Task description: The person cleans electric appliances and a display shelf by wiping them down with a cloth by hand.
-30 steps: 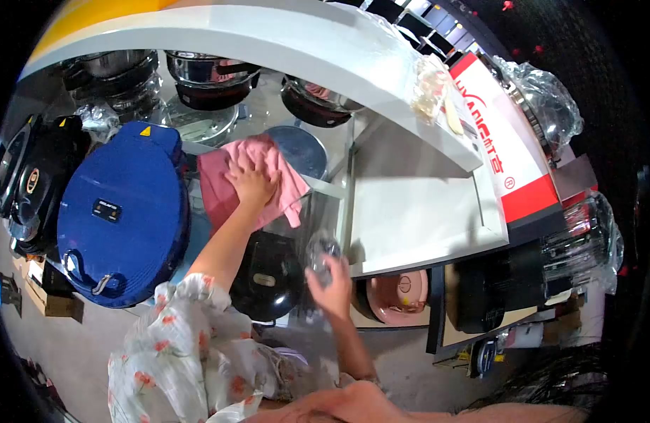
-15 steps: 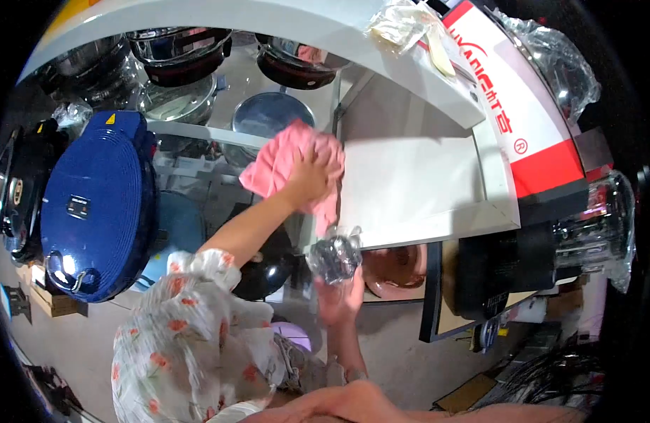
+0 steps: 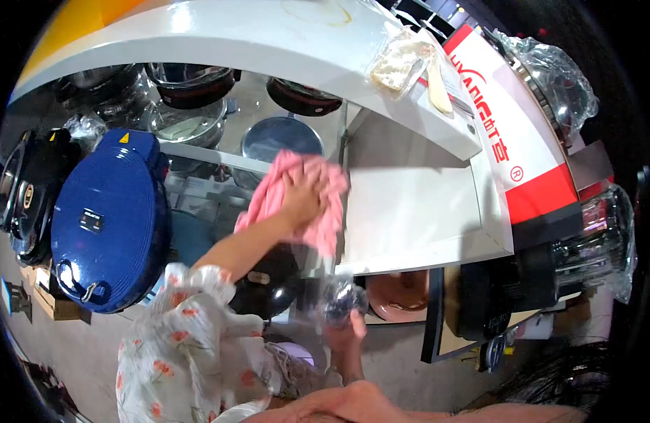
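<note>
My left hand (image 3: 302,202) lies over a crumpled pink cloth (image 3: 274,192), fingers spread and pressing into it at the edge of a glass shelf (image 3: 198,176). Below it, my right hand (image 3: 347,333) is raised with its fingers around a clear, shiny object (image 3: 342,299); blur hides whether it is a glass vessel or something wrapped in plastic. A round glass lid or pan (image 3: 281,138) lies just beyond the cloth. Under the left forearm sits a dark, glossy pan (image 3: 268,285).
At left stands a blue oval electric appliance (image 3: 112,218) beside a black one (image 3: 35,190). Glass-sided pots (image 3: 191,84) line the back shelf. A white tray-like compartment (image 3: 409,204) lies right of the cloth, near a red-and-white box (image 3: 512,134). A copper-coloured pan (image 3: 401,295) sits below.
The scene has shifted slightly downward in view. My left hand and the cloth have moved a little lower, the cloth spread flatter. My right hand has also dropped, still holding the clear object.
</note>
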The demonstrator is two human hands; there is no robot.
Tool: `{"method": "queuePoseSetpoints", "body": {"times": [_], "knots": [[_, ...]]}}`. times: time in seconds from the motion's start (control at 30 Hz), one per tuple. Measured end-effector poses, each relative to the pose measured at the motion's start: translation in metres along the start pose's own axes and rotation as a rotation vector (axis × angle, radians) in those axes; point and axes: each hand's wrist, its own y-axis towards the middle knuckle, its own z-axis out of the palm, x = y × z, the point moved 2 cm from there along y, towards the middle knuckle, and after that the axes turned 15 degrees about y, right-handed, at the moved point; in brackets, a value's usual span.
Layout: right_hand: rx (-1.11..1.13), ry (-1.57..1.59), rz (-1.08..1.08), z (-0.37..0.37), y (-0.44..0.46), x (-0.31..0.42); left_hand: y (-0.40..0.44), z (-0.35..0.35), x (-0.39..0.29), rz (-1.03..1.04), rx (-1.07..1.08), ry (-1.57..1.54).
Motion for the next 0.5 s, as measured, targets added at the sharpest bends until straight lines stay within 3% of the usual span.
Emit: {"method": "queuePoseSetpoints", "body": {"times": [0.1, 0.2, 0.27, 0.3, 0.4, 0.43, 0.47, 0.5], "knots": [[-0.138, -0.173, -0.028, 0.013, -0.023, -0.016, 0.083, 0.034, 0.022, -0.023, 0.083, -0.031], [-0.283, -0.486, -0.245, 0.039, -0.029, -0.03, 0.101, 0.062, 0.018, 0.028, -0.5, -0.234], [-0.499, -0.556, -0.231, 0.018, -0.025, -0.023, 0.077, 0.041, -0.002, 0.098, -0.124, -0.014], [-0.601, -0.581, -0.218, 0.024, -0.021, -0.027, 0.052, 0.034, -0.012, 0.134, -0.059, 0.033], [-0.419, -0.591, -0.183, 0.033, 0.031, -0.025, -0.029, 0.015, -0.041, 0.236, -0.024, 0.039], [-0.237, -0.749, -0.272, 0.025, 0.06, -0.024, -0.056, 0.003, -0.045, 0.26, 0.012, 0.025], [-0.154, -0.464, -0.175, 0.042, 0.09, -0.025, -0.081, -0.009, -0.047, 0.225, 0.16, -0.198], [-0.101, -0.431, -0.18, 0.044, 0.122, -0.024, -0.105, -0.024, -0.044, 0.21, 0.178, -0.19]]}}
